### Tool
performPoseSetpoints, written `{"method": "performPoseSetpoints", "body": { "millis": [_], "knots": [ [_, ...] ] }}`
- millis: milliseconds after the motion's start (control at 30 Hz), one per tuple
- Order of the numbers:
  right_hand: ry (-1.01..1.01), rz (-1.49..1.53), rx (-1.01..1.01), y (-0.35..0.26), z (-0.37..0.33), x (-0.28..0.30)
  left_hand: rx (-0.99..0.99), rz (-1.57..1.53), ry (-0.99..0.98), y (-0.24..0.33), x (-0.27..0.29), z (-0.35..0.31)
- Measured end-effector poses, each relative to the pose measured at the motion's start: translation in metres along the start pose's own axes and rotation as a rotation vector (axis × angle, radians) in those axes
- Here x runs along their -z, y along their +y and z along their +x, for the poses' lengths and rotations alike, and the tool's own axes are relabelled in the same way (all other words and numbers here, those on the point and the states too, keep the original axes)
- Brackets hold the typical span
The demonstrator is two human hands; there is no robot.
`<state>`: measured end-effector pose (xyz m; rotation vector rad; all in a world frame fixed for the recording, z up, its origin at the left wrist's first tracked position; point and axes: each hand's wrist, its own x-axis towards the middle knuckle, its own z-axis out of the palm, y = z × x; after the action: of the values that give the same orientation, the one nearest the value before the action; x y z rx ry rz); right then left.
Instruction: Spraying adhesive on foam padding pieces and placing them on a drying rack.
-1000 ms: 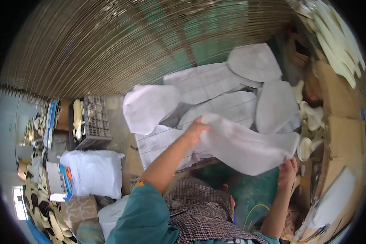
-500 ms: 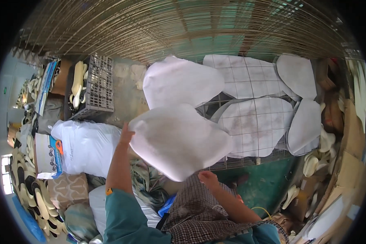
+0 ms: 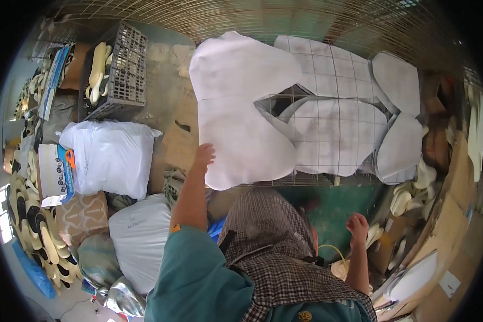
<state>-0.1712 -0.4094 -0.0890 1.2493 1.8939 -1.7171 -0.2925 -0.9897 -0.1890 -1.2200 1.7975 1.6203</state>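
A white cut sheet (image 3: pixel 249 145) with a rounded outline lies flat at the near left end of a wire rack. At its left edge is my left hand (image 3: pixel 205 154), fingers loosely spread and touching or just above it. Behind it lies a similar white sheet (image 3: pixel 236 70). More white pieces are to the right under a wire grid (image 3: pixel 335 107), among them a large rounded piece (image 3: pixel 338 137) and two end pieces. My right hand (image 3: pixel 358 226) is raised at the lower right, away from the sheets, fingers loosely bent with nothing visible in them.
To the left are a grey plastic crate (image 3: pixel 127 70), a white plastic bag (image 3: pixel 115 158), an open carton (image 3: pixel 56 174) and a grey sack (image 3: pixel 139 233). Pale insole-like pieces (image 3: pixel 43 225) pile up at far left. Cardboard (image 3: pixel 451 225) lines the right side; wire grids (image 3: pixel 220 16) rise behind.
The held white sheet has come down flat onto the rack, in front of the far one. My left hand shifted right along with it. My right hand swung out to the right.
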Motion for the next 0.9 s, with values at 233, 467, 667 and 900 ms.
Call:
{"method": "performPoseSetpoints", "body": {
  "millis": [233,467,667,900],
  "knots": [
    [-0.019,-0.023,-0.144,0.079,-0.004,0.035,0.416,-0.085,0.330,-0.199,0.032,0.012],
    [-0.213,-0.276,-0.027,0.042,-0.038,-0.009,0.571,-1.041,0.470,-0.153,-0.069,0.001],
    [-0.126,-0.188,0.095,0.018,-0.052,0.038,0.405,-0.950,-0.052,-0.123,-0.110,-0.008],
    [0.339,-0.202,0.279,0.068,-0.097,0.181,0.400,-0.278,-0.205,-0.155,0.000,-0.051]
  ]
}}
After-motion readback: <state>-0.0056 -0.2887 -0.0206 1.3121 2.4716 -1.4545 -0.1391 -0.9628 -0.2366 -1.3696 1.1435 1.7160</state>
